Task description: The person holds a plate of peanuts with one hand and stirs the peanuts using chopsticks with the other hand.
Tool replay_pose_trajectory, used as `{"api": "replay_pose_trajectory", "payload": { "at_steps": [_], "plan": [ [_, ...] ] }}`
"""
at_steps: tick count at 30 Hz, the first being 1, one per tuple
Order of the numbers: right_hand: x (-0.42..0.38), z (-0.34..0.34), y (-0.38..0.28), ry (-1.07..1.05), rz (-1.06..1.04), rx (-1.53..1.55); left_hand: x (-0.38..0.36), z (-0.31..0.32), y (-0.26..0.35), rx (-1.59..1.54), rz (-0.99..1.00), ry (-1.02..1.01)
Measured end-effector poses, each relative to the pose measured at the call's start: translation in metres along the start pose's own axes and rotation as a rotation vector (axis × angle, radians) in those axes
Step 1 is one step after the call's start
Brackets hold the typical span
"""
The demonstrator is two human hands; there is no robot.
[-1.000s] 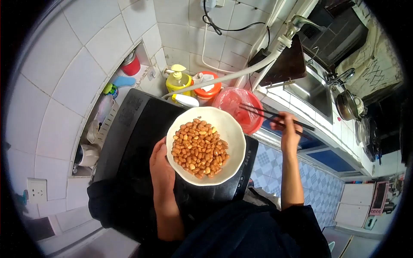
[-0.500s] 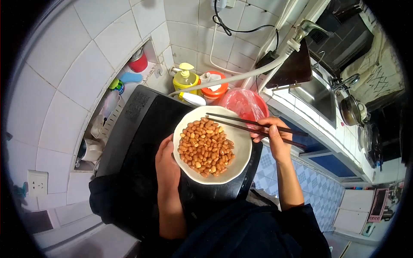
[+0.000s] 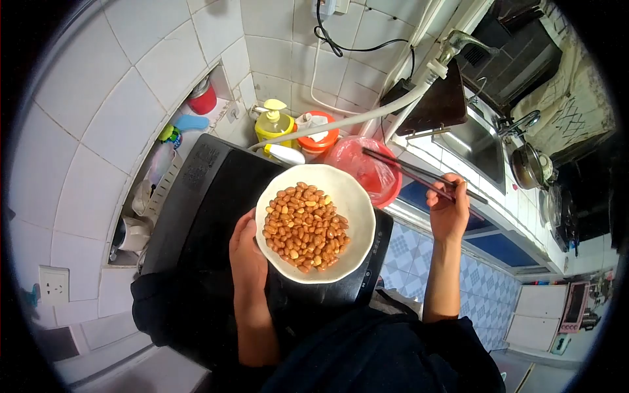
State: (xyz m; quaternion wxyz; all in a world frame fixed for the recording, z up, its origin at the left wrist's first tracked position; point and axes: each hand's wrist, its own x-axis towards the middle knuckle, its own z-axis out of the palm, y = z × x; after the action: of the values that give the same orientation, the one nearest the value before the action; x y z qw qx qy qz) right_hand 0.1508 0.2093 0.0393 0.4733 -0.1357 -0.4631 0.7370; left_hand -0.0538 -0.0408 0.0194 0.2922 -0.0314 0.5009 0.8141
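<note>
As the head view shows, the left hand grips the left side of a white bowl over a black machine; contact between bowl and machine cannot be told. Peanuts lie heaped inside. On the right, the right hand closes around dark chopsticks, tips clear of the peanuts, pointing left across a red bin. Far left of that stands a yellow bottle.

Smooth, glossy, ceramic-looking bowl here, and the peanuts inside gleam! Beyond the bowl, crinkly clear film in a plastic bucket; below the bowl, a glossy appliance top; to the bowl's right, shiny metal sink.
</note>
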Motion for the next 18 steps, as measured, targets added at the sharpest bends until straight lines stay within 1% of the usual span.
{"api": "replay_pose_trajectory", "payload": {
  "at_steps": [1, 2, 3, 4, 5, 6, 7, 9, 11, 13, 15, 17, 18],
  "plan": [
    [0.004, -0.011, 0.005, 0.068, 0.023, 0.052, 0.0, 0.001, 0.0, -0.004, 0.0, -0.004],
    [0.009, -0.033, 0.02, 0.085, 0.073, -0.101, 0.0, 0.001, 0.001, 0.03, -0.004, -0.007],
    [0.014, -0.046, 0.036, 0.164, 0.16, -0.408, -0.001, 0.001, 0.002, 0.065, -0.008, -0.011],
    [0.013, -0.06, 0.051, 0.184, 0.199, -0.439, 0.0, -0.001, -0.001, 0.061, -0.006, -0.003],
    [0.014, -0.067, 0.059, 0.2, 0.235, -0.469, 0.001, -0.001, -0.001, 0.06, -0.003, -0.007],
    [0.013, -0.062, 0.055, 0.203, 0.237, -0.349, 0.002, -0.001, -0.001, 0.03, -0.002, -0.006],
    [0.014, -0.058, 0.051, 0.202, 0.243, -0.348, 0.001, -0.002, -0.001, 0.006, -0.004, 0.0],
    [0.01, -0.051, 0.039, 0.195, 0.159, -0.273, -0.003, 0.003, 0.003, 0.031, -0.016, 0.017],
    [0.007, -0.035, 0.021, 0.16, 0.104, -0.15, -0.002, 0.005, 0.003, 0.041, -0.018, 0.035],
    [0.0, -0.016, 0.002, 0.07, 0.111, -0.06, -0.001, 0.001, 0.002, -0.001, -0.007, -0.001],
    [-0.005, 0.006, -0.014, -0.107, 0.182, -0.154, 0.0, 0.001, 0.001, 0.041, -0.009, 0.009],
    [-0.01, 0.026, -0.024, -0.173, 0.275, -0.413, 0.0, -0.002, 0.0, 0.083, -0.015, 0.014],
    [-0.011, 0.037, -0.023, -0.182, 0.276, -0.53, 0.001, -0.003, -0.001, 0.072, -0.012, 0.005]
  ]
}}
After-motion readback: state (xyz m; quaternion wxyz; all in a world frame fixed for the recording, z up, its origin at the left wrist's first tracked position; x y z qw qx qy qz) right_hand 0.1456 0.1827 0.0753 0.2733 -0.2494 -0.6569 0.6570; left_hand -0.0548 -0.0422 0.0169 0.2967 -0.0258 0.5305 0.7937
